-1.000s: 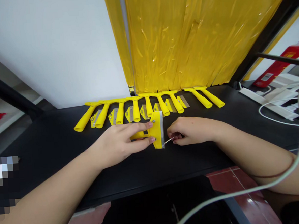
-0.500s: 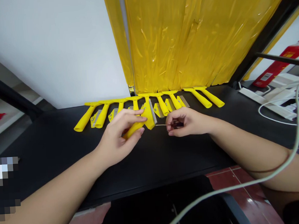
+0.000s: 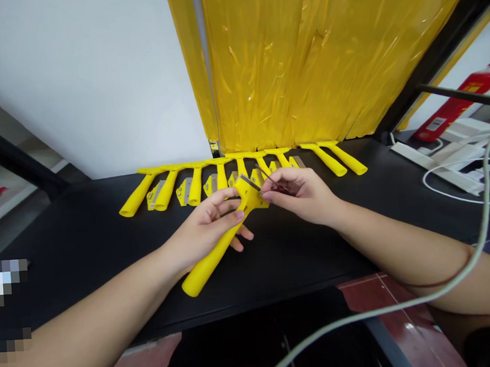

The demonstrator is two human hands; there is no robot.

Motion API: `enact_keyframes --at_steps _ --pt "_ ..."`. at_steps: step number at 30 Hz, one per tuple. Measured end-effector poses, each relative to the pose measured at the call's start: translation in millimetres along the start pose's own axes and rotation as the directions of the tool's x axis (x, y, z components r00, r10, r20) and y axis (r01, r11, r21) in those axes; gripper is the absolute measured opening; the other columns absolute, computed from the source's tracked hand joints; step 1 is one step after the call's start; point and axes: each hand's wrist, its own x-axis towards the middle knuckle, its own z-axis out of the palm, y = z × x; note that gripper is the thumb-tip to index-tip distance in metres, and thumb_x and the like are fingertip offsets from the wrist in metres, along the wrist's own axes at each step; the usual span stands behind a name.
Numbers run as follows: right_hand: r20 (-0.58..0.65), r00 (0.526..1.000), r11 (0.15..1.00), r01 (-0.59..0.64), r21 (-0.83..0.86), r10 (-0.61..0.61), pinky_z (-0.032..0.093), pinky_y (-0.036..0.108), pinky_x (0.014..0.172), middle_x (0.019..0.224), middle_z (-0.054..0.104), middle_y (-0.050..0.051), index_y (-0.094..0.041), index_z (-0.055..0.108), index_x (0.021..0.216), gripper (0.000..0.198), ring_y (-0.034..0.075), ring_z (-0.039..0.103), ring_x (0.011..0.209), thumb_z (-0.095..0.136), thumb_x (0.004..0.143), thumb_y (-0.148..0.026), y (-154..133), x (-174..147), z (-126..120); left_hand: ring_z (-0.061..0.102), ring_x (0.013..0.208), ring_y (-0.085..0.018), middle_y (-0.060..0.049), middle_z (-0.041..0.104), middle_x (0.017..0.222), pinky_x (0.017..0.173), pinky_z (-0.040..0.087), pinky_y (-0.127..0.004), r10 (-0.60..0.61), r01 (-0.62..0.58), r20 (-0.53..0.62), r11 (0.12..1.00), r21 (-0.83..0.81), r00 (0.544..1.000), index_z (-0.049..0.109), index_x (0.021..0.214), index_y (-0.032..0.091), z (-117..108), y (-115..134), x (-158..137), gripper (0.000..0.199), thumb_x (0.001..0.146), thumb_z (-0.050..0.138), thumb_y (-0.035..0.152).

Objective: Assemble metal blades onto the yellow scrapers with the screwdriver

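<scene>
My left hand (image 3: 201,225) is closed round the neck of a yellow scraper (image 3: 211,266), thumb on top. The scraper's hollow handle slants toward me, and its head with a grey metal blade (image 3: 251,183) faces away. My right hand (image 3: 306,193) holds a screwdriver (image 3: 286,190), its dark red handle mostly hidden in the fingers. The thin shaft points up and left, apart from any screw I can see. My right thumb and fingertips touch the blade's near end.
Along the back of the black table (image 3: 86,232) lies a row of several yellow handles (image 3: 168,191), with yellow blade holders (image 3: 184,191) between them. Yellow film (image 3: 283,65) hangs behind. At the right are a red package (image 3: 452,107) and white cables; one cable (image 3: 402,307) crosses the near foreground.
The scraper has turned so its handle now points down toward me. My right hand has come left to the blade, and the screwdriver's shaft has swung from pointing left to up-left.
</scene>
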Motion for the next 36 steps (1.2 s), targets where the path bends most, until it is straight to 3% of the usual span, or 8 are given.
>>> enact_keyframes --at_steps 6,11,17,22,25,28,32,36 --pt "0.051 0.995 0.976 0.099 -0.196 -0.091 0.052 0.03 0.072 0.087 0.071 0.003 -0.018 0.071 0.096 0.01 0.015 0.064 0.077 0.074 0.096 -0.028 2 0 4 0.079 0.075 -0.021 -0.009 0.067 0.124 0.051 0.064 -0.026 -0.049 0.047 0.07 0.998 0.028 0.996 0.054 0.126 0.022 4 0 -2 0.042 0.092 0.078 0.029" --pt "0.063 0.987 0.936 0.16 -0.315 -0.147 0.048 0.029 0.068 0.082 0.065 0.001 -0.019 0.07 0.091 0.005 0.015 0.059 0.074 0.072 0.094 -0.022 -2 3 6 0.079 0.076 -0.019 -0.01 0.068 0.127 0.052 0.064 -0.026 -0.026 0.02 0.109 0.998 0.061 0.994 0.055 0.121 0.022 3 -4 0 0.036 0.094 0.077 0.031" --pt "0.037 0.999 0.973 -0.003 -0.23 0.012 0.043 0.028 0.062 0.077 0.056 -0.002 -0.02 0.063 0.09 0.016 0.013 0.052 0.067 0.075 0.092 -0.03 6 2 7 0.079 0.074 -0.019 -0.014 0.066 0.136 0.051 0.064 -0.027 0.004 -0.016 0.112 0.994 0.106 0.994 0.054 0.121 0.022 3 -9 3 0.036 0.094 0.076 0.033" --pt "-0.004 0.992 0.988 -0.129 -0.086 0.129 0.039 0.027 0.058 0.075 0.05 -0.005 -0.021 0.054 0.09 0.036 0.011 0.046 0.064 0.086 0.082 -0.038 12 2 8 0.076 0.068 -0.017 -0.009 0.07 0.119 0.046 0.058 -0.023 0.021 -0.029 0.094 0.996 0.088 0.995 0.056 0.117 0.021 5 -7 3 0.035 0.093 0.078 0.031" --pt "0.011 0.996 0.995 -0.086 -0.048 0.087 0.043 0.027 0.061 0.082 0.05 -0.004 -0.023 0.05 0.099 0.035 0.012 0.049 0.068 0.081 0.086 -0.033 11 2 5 0.073 0.063 -0.014 -0.003 0.071 0.1 0.044 0.052 -0.018 -0.017 0.017 0.045 1.0 0.0 0.999 0.055 0.116 0.022 3 -2 3 0.035 0.092 0.079 0.027" --pt "0.019 1.0 0.981 0.027 -0.192 -0.023 0.049 0.031 0.069 0.095 0.054 0.001 -0.023 0.053 0.099 0.019 0.015 0.055 0.077 0.07 0.091 -0.023 7 2 -4 0.069 0.06 -0.013 0.0 0.067 0.086 0.043 0.047 -0.016 -0.028 0.023 -0.056 0.996 -0.081 0.998 0.053 0.115 0.022 -4 6 4 0.036 0.091 0.08 0.025" --pt "0.015 0.993 0.904 0.111 -0.412 -0.115 0.052 0.035 0.076 0.099 0.059 0.006 -0.022 0.062 0.098 0.008 0.019 0.059 0.086 0.065 0.093 -0.017 3 1 -15 0.067 0.061 -0.012 0.003 0.063 0.084 0.043 0.045 -0.016 0.08 -0.098 -0.163 0.989 -0.111 0.983 0.052 0.113 0.024 -17 12 8 0.04 0.087 0.083 0.022" --pt "0.019 0.992 0.879 0.121 -0.462 -0.126 0.053 0.035 0.075 0.096 0.062 0.006 -0.022 0.066 0.099 0.008 0.02 0.061 0.085 0.065 0.094 -0.016 3 1 -15 0.067 0.062 -0.011 0.003 0.063 0.088 0.044 0.046 -0.017 0.185 -0.194 -0.188 0.981 -0.029 0.965 0.051 0.111 0.025 -18 10 8 0.039 0.088 0.081 0.023"
